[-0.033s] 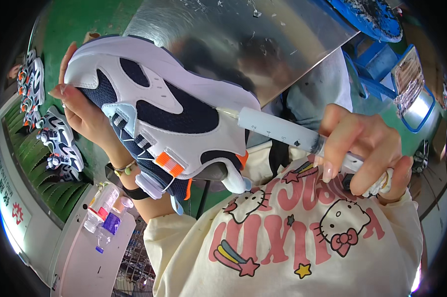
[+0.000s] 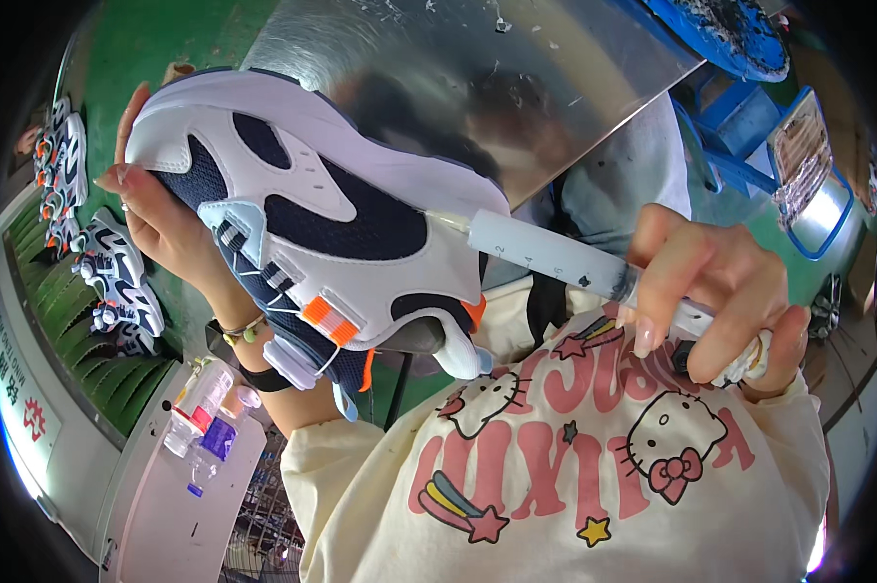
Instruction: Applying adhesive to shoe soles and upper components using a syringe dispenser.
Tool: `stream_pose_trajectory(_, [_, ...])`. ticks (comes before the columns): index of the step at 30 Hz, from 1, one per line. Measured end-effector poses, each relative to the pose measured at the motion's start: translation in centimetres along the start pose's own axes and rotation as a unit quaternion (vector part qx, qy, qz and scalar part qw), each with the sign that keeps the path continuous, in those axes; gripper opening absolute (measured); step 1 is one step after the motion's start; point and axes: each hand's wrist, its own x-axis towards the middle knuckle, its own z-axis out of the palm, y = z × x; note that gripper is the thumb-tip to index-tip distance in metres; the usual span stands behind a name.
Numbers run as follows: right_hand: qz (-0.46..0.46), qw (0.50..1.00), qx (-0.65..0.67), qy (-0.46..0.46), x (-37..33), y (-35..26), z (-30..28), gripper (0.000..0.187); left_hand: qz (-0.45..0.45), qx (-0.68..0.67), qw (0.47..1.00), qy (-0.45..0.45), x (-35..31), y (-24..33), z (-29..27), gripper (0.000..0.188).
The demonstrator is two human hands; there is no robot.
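A white and navy sneaker [image 2: 346,228] with orange accents is held on its side in front of me, its thick white sole turned toward the metal table. My left hand [image 2: 161,219] grips it around the toe; part of the fingers is hidden behind the shoe. In my right hand [image 2: 715,291] is a large plastic syringe [image 2: 550,255] with cloudy whitish contents, pointed left. Its pale nozzle touches or nearly touches the seam between upper and sole, toward the heel. A white wrapping [image 2: 752,360] shows at a finger of that hand.
A metal table [image 2: 458,68] with scattered scraps lies beyond the shoe. At the left, several similar sneakers [image 2: 118,272] rest by a conveyor with green slats [image 2: 69,330]. Plastic bottles [image 2: 203,413] stand on a pale ledge. Blue stools [image 2: 739,126] are at the far right.
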Motion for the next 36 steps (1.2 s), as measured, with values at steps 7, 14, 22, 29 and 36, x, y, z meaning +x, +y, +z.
stream_pose_trajectory(7, [0.011, 1.0, -0.019, 0.022, -1.2, -0.5, -0.2, 0.069, -0.053, 0.01, 0.998, 0.019, -0.8, 0.2, 0.6, 0.059])
stream_pose_trajectory(14, [0.068, 0.996, -0.044, 0.029, -1.1, -0.6, -0.6, 0.069, -0.252, 0.022, 0.958, 0.138, -3.4, 2.6, 1.7, 0.048])
stream_pose_trajectory(22, [0.075, 0.997, -0.028, -0.019, 0.1, 0.6, -0.4, 0.072, -0.322, -0.097, 0.928, 0.157, -8.6, 2.2, -2.4, 0.04])
stream_pose_trajectory(29, [0.036, 0.998, -0.037, -0.036, 0.1, 1.7, 0.5, 0.074, -0.399, -0.119, 0.873, 0.255, -16.7, 5.7, -3.5, 0.036])
stream_pose_trajectory(36, [0.063, 0.996, -0.044, -0.039, -0.8, 1.7, 1.1, 0.075, -0.493, -0.098, 0.845, 0.185, -23.5, 10.4, -4.6, 0.031])
